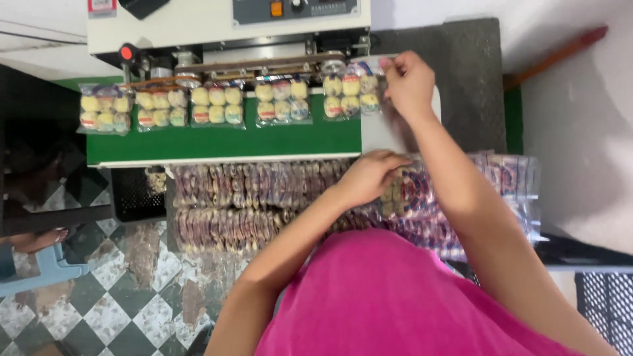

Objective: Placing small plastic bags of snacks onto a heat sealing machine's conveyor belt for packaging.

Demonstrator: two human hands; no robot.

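Observation:
My right hand [409,82] pinches the top corner of a clear packet of round sweets [351,95] at the right end of the green conveyor belt [224,140], feeding it under the sealer's rail. My left hand [369,177] rests lower down on a packet [403,191] in the pile of filled packets in front of me, fingers closed on it. Several more packets [216,105] ride the belt in a row to the left.
A white band-sealing machine [224,26] stands behind the belt. Rows of stacked packets [250,204] fill a crate below the belt. A black crate [135,194] and checkered floor [132,296] lie to the left. A blue stool [46,270] stands at far left.

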